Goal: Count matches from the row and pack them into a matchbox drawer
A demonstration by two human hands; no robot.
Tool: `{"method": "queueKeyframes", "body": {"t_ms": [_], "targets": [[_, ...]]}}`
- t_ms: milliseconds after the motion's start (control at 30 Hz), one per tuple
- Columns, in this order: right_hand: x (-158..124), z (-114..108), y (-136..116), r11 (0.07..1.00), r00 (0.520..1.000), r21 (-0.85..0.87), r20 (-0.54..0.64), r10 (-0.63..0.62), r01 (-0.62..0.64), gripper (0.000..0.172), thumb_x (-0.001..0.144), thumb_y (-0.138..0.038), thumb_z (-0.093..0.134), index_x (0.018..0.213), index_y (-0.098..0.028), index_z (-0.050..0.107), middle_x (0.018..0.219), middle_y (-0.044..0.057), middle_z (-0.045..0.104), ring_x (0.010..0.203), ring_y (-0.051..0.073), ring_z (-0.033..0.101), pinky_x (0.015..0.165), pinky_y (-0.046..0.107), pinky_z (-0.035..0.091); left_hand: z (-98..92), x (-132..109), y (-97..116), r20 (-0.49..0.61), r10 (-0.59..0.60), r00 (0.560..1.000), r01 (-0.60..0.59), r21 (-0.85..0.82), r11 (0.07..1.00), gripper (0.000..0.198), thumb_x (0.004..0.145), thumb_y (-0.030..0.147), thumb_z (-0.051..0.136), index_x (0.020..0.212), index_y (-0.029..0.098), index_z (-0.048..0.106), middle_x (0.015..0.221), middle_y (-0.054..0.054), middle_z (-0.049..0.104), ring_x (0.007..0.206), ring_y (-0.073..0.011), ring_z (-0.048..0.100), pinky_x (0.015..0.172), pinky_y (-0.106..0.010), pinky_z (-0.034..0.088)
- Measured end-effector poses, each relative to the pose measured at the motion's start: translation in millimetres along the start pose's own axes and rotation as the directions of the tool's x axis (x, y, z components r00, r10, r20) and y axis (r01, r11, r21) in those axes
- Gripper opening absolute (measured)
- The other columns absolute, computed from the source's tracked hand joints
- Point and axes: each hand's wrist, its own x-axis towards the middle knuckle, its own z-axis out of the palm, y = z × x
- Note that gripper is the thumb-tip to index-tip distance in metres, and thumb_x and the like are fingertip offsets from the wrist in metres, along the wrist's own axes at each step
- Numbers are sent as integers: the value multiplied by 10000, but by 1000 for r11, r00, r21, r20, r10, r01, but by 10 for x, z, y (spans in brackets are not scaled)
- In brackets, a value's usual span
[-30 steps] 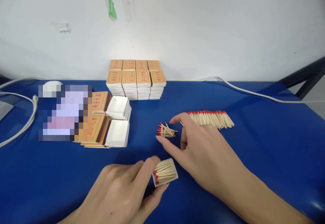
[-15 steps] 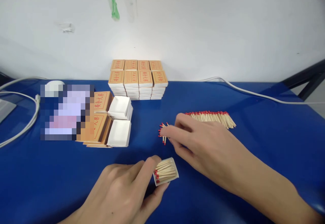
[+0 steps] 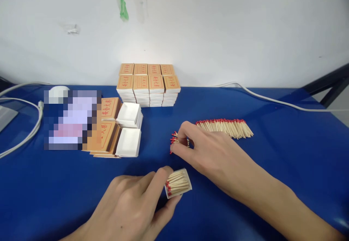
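Note:
My left hand (image 3: 131, 201) grips a small white matchbox tray (image 3: 188, 177) between thumb and fingers. Wooden matches (image 3: 178, 183) lie in it, most with their red heads toward the left. Above and to the right, my right hand (image 3: 207, 150) is closed in a pinch at a small loose cluster of matches (image 3: 174, 138), its fingertips down among them. The fingers cover part of that cluster, so how many it holds is hidden. Behind this hand stretches a long row of matches (image 3: 226, 127), red heads toward the wall.
Closed orange matchboxes (image 3: 148, 82) stand stacked against the wall. To the left are stacked white empty trays (image 3: 128, 142) and orange box sleeves (image 3: 105, 135). A blurred phone-like object (image 3: 73, 121), a white rounded object (image 3: 59, 94) and white cables (image 3: 35, 124) are on the blue table (image 3: 155, 124).
My right hand has shifted slightly left, and its fingers have curled closer over the small match cluster. My left hand and the tray stay in place.

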Motion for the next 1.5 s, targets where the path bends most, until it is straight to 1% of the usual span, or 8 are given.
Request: {"method": "queueKeyframes", "body": {"t_ms": [133, 233, 367, 500, 933, 1233, 1333, 1500], "targets": [[-2, 46, -9, 996, 999, 83, -49, 16, -12, 298, 1060, -43, 429, 1048, -149, 707, 1032, 88, 624, 745, 168, 548, 561, 289, 358, -9, -13, 1, -1, 1, 1000, -1, -6, 1000, 178, 1029, 236, 676, 1191, 208, 607, 697, 88, 659, 442, -167, 624, 400, -377, 443], [2, 36, -9, 956, 979, 251, -97, 181, -152, 196, 1126, -181, 491, 1123, -184, 687, 1100, 78, 627, 792, 155, 605, 602, 277, 440, -5, -16, 2, -5, 3, 1000, -3, -1, 1000, 211, 1030, 236, 674, 1225, 205, 599, 704, 86, 674, 444, -173, 632, 400, -379, 450], [14, -22, 12, 853, 873, 372, -179, 453, -366, 83, 1089, -195, 605, 1106, -213, 684, 1104, 65, 676, 802, 158, 669, 652, 288, 504, 2, 1, 2, -25, 9, 1000, -9, 12, 1000, 223, 1036, 237, 667, 1243, 195, 595, 699, 81, 682, 438, -170, 630, 405, -370, 450], [18, -26, 26, 777, 812, 409, -131, 568, -478, 53, 1046, -201, 679, 1016, -239, 699, 894, 1, 722, 671, 147, 637, 639, 297, 488, 3, 15, 5, -29, 1, 1000, -1, 7, 1000, 185, 1047, 250, 655, 1217, 201, 600, 679, 85, 676, 418, -154, 603, 406, -356, 429], [44, 136, -39, 746, 816, 422, -24, 577, -515, 157, 1056, -166, 627, 1016, -198, 775, 942, 42, 693, 718, 170, 627, 672, 338, 483, 0, 1, 2, -36, 17, 999, -16, 33, 999, 194, 1042, 241, 652, 1225, 193, 606, 676, 81, 664, 414, -163, 602, 397, -362, 428], [24, 83, -103, 724, 771, 333, 16, 637, -604, 231, 1045, -415, 687, 985, -198, 738, 978, 68, 687, 726, 205, 651, 665, 382, 508, 3, -2, 8, -23, -2, 1000, 2, 1, 1000, 171, 1041, 238, 658, 1198, 205, 600, 683, 87, 661, 419, -150, 590, 410, -352, 420], [11, 75, -125, 741, 784, 295, 48, 619, -603, 276, 1007, -474, 741, 993, -201, 707, 1020, 67, 668, 774, 231, 678, 635, 380, 495, 4, -10, 3, 3, -8, 1000, 8, 6, 1000, 166, 1035, 235, 666, 1185, 213, 600, 670, 93, 633, 423, -147, 582, 418, -343, 419], [10, 76, -101, 771, 834, 331, 112, 541, -544, 126, 1041, -314, 723, 1068, -200, 674, 1080, 54, 622, 817, 215, 679, 695, 377, 534, -14, -6, -7, 12, -3, 1000, 3, 3, 1000, 133, 1034, 228, 651, 1158, 199, 614, 582, 116, 509, 386, -142, 532, 395, -338, 393]]}}
